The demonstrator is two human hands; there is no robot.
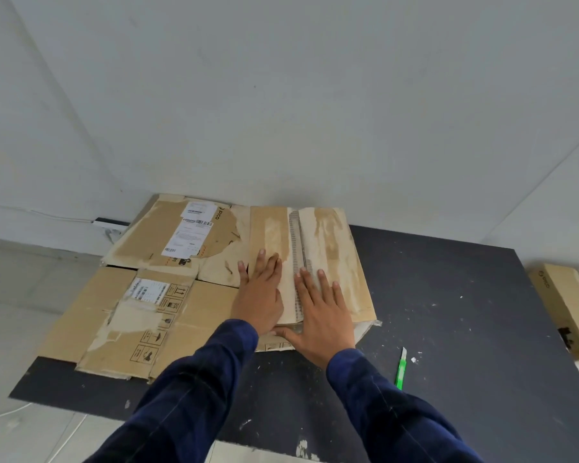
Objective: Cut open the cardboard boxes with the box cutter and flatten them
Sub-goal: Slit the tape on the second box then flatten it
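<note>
A flattened brown cardboard box [331, 248] with worn tape strips lies on top of the pile at the middle of the dark table [448, 295]. My left hand [259, 292] lies flat on its left flap, fingers straight. On the right flap, beside the centre seam, my right hand [321, 312] presses down with spread fingers. Two more flattened boxes lie to the left: one with a white shipping label [171, 235] at the back, one with handling symbols [114, 325] in front. The green box cutter [400, 369] rests on the table to the right of my right arm, untouched.
A further cardboard box [569, 305] sits at the table's right edge. The white wall rises directly behind the pile. A white power strip [109, 223] and cables lie on the floor at the left. The table surface is speckled with white flecks.
</note>
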